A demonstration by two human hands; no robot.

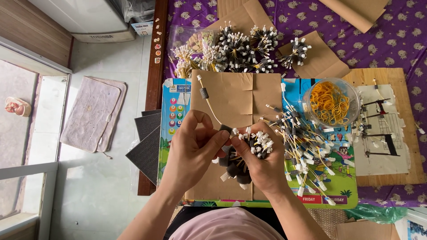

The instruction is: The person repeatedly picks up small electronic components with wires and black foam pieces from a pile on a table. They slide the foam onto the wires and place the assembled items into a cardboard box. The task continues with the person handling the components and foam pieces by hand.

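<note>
1. The left hand [191,153] is closed in a pinch — thumb and fingers [212,138] grip the near end of a single yellow wire [207,103] that runs up and away over the cardboard sheet [235,95], with a dark foam sleeve and a white plug near its far end.
2. The right hand [264,166] is wrapped shut around a bundle of wires [251,149]; white plugs stick out above the hand, dark foam sleeves below it.
3. The two hands touch over the middle of the cardboard sheet, and the single yellow wire seems to meet the bundle there, though the fingers hide the exact joint.
4. Just right of the right hand lies a loose pile of wires [304,142] on a colourful printed board [344,186].
5. Beyond the pile stands a clear bowl of rubber bands [330,102] — orange and yellow.
6. Tied bundles [242,49] lie at the far edge of the cardboard, on the purple patterned cloth [400,40] that covers the desk.
</note>
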